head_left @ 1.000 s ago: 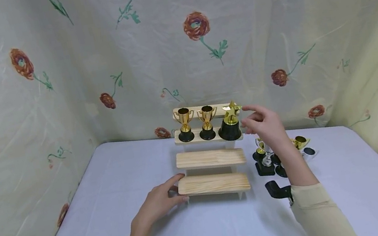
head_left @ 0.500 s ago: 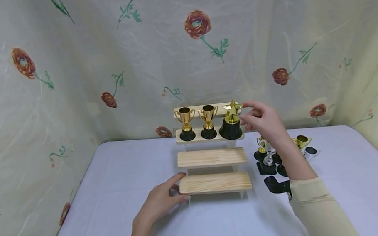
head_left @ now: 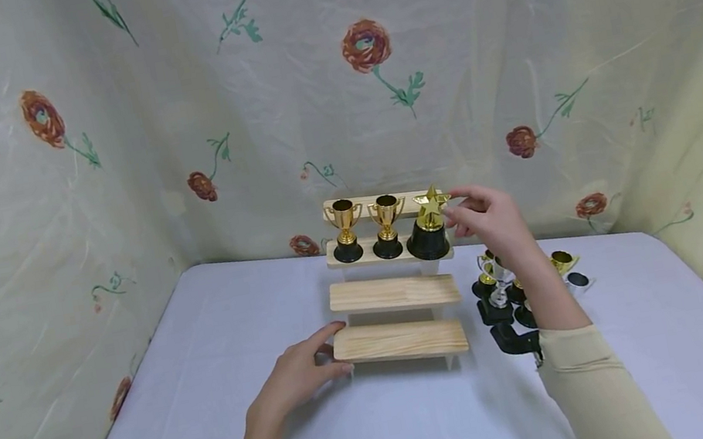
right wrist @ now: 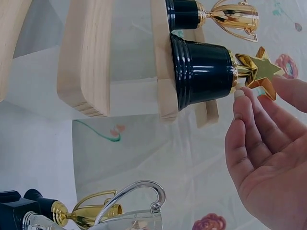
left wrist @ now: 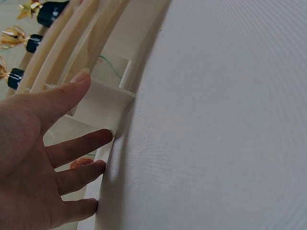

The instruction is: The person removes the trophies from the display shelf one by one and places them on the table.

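Note:
A tiered display shelf with pale wooden boards point(head_left: 393, 293) and white supports stands on the table. On its second board from the back, two gold cup trophies point(head_left: 344, 228) with black bases stand beside a gold star trophy point(head_left: 427, 231) at the right end. My right hand point(head_left: 490, 226) pinches the star between thumb and fingers; in the right wrist view the black base point(right wrist: 204, 72) rests on the board. My left hand point(head_left: 296, 374) touches the left end of the front board; in the left wrist view its fingers point(left wrist: 79, 177) are spread and nearly straight beside the white support point(left wrist: 103, 103).
Right of the shelf, several gold and silver trophies point(head_left: 494, 300) cluster on the white-covered table point(head_left: 416, 428), partly hidden by my right forearm. A floral curtain point(head_left: 440, 78) hangs behind and at both sides. Black wrist-camera mounts point(head_left: 517, 339) stick out from both wrists.
My right hand has closed in slightly on the star trophy, and its fingertips have come together at the star. The left hand and the shelf stay in place.

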`<state>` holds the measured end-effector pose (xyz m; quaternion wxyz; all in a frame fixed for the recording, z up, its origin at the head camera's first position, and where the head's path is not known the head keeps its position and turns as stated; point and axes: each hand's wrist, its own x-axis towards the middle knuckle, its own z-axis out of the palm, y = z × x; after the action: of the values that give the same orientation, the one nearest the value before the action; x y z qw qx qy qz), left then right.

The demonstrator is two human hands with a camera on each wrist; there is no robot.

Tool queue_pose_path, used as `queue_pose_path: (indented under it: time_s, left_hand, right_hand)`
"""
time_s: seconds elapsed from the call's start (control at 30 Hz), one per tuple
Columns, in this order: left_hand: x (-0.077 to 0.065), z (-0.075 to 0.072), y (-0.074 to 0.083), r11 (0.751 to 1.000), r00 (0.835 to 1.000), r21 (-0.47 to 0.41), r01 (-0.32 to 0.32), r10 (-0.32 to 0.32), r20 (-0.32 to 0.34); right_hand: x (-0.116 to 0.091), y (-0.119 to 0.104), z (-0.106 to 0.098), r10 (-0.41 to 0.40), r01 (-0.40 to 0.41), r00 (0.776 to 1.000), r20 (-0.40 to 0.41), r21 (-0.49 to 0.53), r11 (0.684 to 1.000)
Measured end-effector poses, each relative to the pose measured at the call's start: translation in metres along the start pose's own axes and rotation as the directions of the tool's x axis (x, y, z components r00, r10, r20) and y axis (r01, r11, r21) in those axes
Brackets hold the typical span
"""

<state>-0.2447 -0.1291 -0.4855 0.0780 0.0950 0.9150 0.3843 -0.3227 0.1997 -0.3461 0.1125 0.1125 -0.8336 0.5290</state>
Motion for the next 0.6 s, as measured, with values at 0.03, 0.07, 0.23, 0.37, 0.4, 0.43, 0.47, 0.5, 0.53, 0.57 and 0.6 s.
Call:
queue_pose_path:
  time_s: [0.03,0.07,0.23,0.37,0.4,0.43,0.47,0.5,0.53,0.57,0.6]
  left_hand:
    - [0.0001,-0.0001,0.0002,1.000,1.000,-0.001,0.000,0.000,0.000]
    - [0.0003,-0.0001,0.0003,1.000,1.000,-0.002,-0.001,0.001,0.001]
    - [0.0004,0.0000,0.0006,1.000,1.000,-0.007,-0.008,0.008,0.003]
    - [-0.0002,-0.0001,-0.0003,1.000,1.000,-0.008,-0.012,0.012,0.006]
    - [-0.0002,-0.0001,-0.0005,1.000,1.000,-0.009,-0.013,0.013,0.006]
    - [-0.0002,-0.0003,-0.0005,1.000,1.000,-0.011,-0.013,0.013,0.006]
    - [-0.0001,-0.0004,-0.0005,1.000,1.000,-0.012,-0.013,0.013,0.007]
    - [0.0000,-0.0005,-0.0005,1.000,1.000,-0.013,-0.013,0.013,0.007]
    - [0.0001,-0.0006,-0.0008,1.000,1.000,-0.013,-0.014,0.014,0.007]
    - [0.0002,-0.0006,-0.0009,1.000,1.000,-0.014,-0.015,0.015,0.007]
    - [0.0003,-0.0006,-0.0011,1.000,1.000,-0.013,-0.018,0.018,0.008]
  right_hand:
    - [0.0005,-0.0001,0.0003,0.000,0.000,1.000,-0.002,-0.003,1.000]
    - [0.0009,-0.0003,0.0007,0.001,-0.001,1.000,-0.005,-0.005,1.000]
    - [0.0037,-0.0019,0.0021,0.000,0.000,1.000,-0.007,0.002,1.000]
    - [0.0054,-0.0040,0.0026,-0.002,0.002,1.000,0.003,0.012,1.000]
    - [0.0055,-0.0046,0.0027,0.001,-0.001,1.000,0.003,0.011,1.000]
    - [0.0058,-0.0052,0.0028,0.002,-0.002,1.000,0.005,0.005,1.000]
    - [0.0060,-0.0057,0.0030,0.004,-0.004,1.000,0.007,0.002,1.000]
    - [0.0059,-0.0064,0.0031,0.005,-0.005,1.000,0.010,-0.001,1.000]
    - [0.0059,-0.0070,0.0034,0.007,-0.007,1.000,0.012,-0.002,1.000]
    - [0.0058,-0.0075,0.0036,0.009,-0.009,1.000,0.015,-0.002,1.000]
    - [0.0057,-0.0078,0.0037,0.011,-0.011,1.000,0.016,-0.005,1.000]
